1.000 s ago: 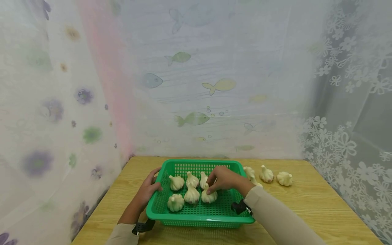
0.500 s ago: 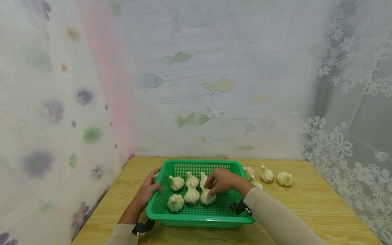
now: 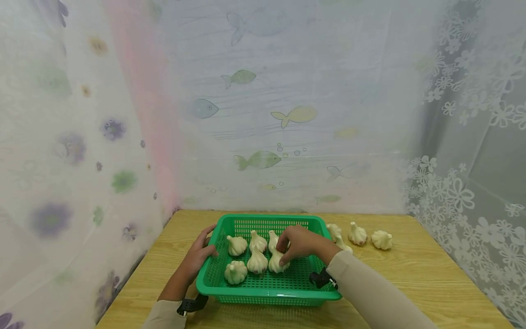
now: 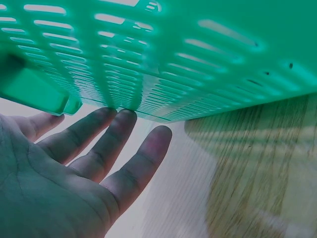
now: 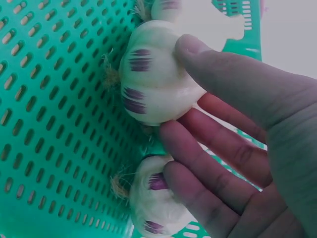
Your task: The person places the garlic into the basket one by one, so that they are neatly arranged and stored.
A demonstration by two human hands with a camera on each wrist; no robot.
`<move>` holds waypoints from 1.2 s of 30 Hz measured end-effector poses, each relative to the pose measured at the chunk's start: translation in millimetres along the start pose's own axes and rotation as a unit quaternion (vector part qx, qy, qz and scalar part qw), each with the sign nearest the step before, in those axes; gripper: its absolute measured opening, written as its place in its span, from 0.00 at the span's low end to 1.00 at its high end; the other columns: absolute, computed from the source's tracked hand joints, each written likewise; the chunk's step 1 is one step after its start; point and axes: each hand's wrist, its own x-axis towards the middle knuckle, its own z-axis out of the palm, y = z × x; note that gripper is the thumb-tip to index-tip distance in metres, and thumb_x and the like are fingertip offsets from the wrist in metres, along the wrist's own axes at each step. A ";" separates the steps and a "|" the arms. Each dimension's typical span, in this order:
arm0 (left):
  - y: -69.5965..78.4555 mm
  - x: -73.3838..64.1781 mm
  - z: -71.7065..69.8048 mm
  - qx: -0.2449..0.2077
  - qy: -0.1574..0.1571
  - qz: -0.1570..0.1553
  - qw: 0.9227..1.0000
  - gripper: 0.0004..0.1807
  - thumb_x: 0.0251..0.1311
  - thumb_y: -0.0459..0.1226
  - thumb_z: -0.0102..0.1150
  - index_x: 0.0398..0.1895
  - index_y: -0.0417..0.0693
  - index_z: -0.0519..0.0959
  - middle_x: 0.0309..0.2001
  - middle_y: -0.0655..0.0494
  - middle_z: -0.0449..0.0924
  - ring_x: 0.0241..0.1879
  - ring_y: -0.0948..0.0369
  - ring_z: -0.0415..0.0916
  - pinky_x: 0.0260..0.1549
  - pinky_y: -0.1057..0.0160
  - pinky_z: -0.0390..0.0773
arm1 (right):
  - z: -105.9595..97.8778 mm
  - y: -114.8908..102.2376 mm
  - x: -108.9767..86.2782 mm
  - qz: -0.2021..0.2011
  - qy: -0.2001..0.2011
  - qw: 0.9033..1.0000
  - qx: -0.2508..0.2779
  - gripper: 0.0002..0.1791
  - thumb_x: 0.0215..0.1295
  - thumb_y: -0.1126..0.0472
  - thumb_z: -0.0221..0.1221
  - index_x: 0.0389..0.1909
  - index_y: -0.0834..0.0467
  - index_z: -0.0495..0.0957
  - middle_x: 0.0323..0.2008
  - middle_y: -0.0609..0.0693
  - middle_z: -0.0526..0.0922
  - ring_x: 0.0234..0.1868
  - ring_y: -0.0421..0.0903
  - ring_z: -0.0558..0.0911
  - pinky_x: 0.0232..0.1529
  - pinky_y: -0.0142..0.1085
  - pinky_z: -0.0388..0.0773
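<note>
Cream-white with purple streaks, the garlic (image 5: 161,74), pinched in the right hand (image 3: 302,242), with thumb on one side and fingertips against the other. Placed inside the green basket (image 3: 269,292), at the right end of the front row, roots toward the slotted floor. Hard to tell whether resting on that floor or lifted slightly off it.

At the basket's left end, the left hand (image 3: 196,256), holding, thumb over the rim, fingers along the outer wall.

Likeliest trouble: a slip, from so few contacts on a smooth, rounded skin; a knock to the middle bulb (image 3: 257,262), standing close on the left; a nudge to the back bulb (image 3: 273,240) from the far fingers. Possible too: a skid of the basket, from too slack a left hold.

Farther left inside, the front-left bulb (image 3: 236,273) and rear-left bulb (image 3: 237,246); between, the rear-middle bulb (image 3: 258,241). Past the right wall, loose bulbs (image 3: 358,234) on the table (image 3: 411,269), the nearest partly hidden by rim and arm. In the way toward those: the basket's raised wall. Over the front-right corner, a black mount (image 3: 323,278), liable to catch the rim. Behind everything, a fish-printed curtain (image 3: 246,137).
</note>
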 end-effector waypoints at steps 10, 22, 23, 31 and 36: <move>1.8 -0.8 0.0 0.001 0.000 -0.003 1.000 0.46 0.62 0.28 0.49 0.84 0.50 0.46 0.73 0.30 0.64 0.52 0.43 0.80 0.42 0.53 0.82 | -1.7 -1.0 1.6 -0.005 -0.001 1.000 0.011 0.18 0.53 0.53 0.78 0.44 0.51 0.89 0.41 0.45 0.90 0.42 0.42 0.86 0.43 0.38 0.83; 0.1 0.6 1.8 0.002 0.012 -0.006 1.000 0.46 0.61 0.28 0.50 0.84 0.52 0.49 0.72 0.30 0.66 0.52 0.42 0.81 0.41 0.53 0.82 | -18.2 -2.3 -8.2 -0.017 0.029 0.999 0.023 0.23 0.58 0.51 0.75 0.53 0.55 0.87 0.46 0.49 0.89 0.46 0.47 0.87 0.44 0.39 0.83; 0.1 0.6 1.9 0.003 0.011 -0.006 1.000 0.46 0.61 0.28 0.50 0.84 0.52 0.48 0.72 0.30 0.66 0.52 0.42 0.81 0.41 0.53 0.82 | -21.1 -3.3 -10.4 -0.016 0.031 0.999 0.034 0.24 0.58 0.51 0.75 0.54 0.56 0.86 0.47 0.50 0.89 0.47 0.48 0.87 0.45 0.40 0.84; 0.9 0.0 1.6 0.011 0.016 -0.009 1.000 0.46 0.61 0.27 0.49 0.84 0.51 0.49 0.71 0.30 0.67 0.51 0.44 0.81 0.41 0.54 0.82 | -43.9 -3.5 -30.5 -0.028 0.068 0.994 0.083 0.25 0.61 0.50 0.73 0.58 0.52 0.84 0.51 0.51 0.87 0.46 0.49 0.88 0.43 0.39 0.84; 3.6 -0.2 1.2 0.003 0.017 -0.009 1.000 0.47 0.60 0.28 0.50 0.84 0.51 0.49 0.73 0.31 0.66 0.53 0.43 0.80 0.42 0.54 0.82 | -55.2 4.8 -45.9 -0.037 0.121 0.989 0.073 0.23 0.62 0.47 0.71 0.57 0.49 0.84 0.52 0.50 0.88 0.47 0.46 0.88 0.43 0.40 0.84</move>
